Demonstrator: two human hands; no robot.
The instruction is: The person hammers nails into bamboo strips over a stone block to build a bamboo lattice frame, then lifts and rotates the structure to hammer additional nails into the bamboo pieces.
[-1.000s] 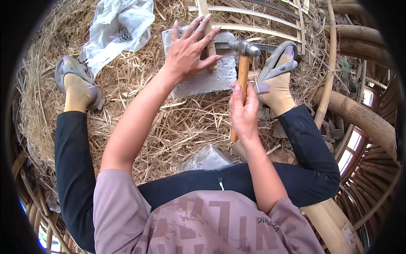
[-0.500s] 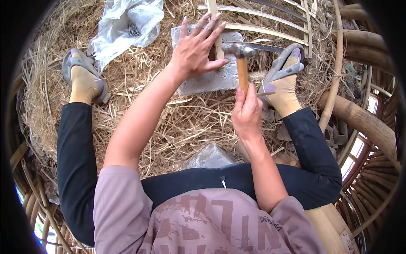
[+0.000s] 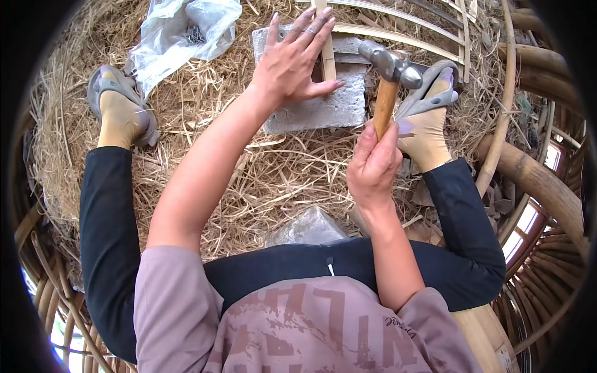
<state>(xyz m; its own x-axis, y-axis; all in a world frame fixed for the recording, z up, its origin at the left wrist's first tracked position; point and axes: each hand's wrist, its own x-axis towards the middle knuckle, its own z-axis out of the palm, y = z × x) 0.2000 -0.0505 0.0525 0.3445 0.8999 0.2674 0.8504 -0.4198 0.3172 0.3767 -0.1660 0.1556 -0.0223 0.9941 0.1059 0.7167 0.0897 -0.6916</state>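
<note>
Two hands are at work here, and only one has shifted; the left hand (image 3: 289,68) lies palm down with its fingers spread wide, resting on the pale wooden strip (image 3: 328,62) as it was half a second ago, though whether it pinches the strip underneath I cannot tell; the strip lies over the rough grey block (image 3: 345,99), its near end beside the left thumb; the right hand (image 3: 376,161) is closed around the wooden handle of the hammer (image 3: 387,99), whose head has moved from close beside the strip out towards the right foot (image 3: 426,127) and looks larger, so I judge it has been lifted; that leaves the strip free of the hammer, steadied by the left hand alone; the curved slats (image 3: 398,40) reach away to the right, and the plastic bag (image 3: 161,43) lies on the shavings to the left.
</note>
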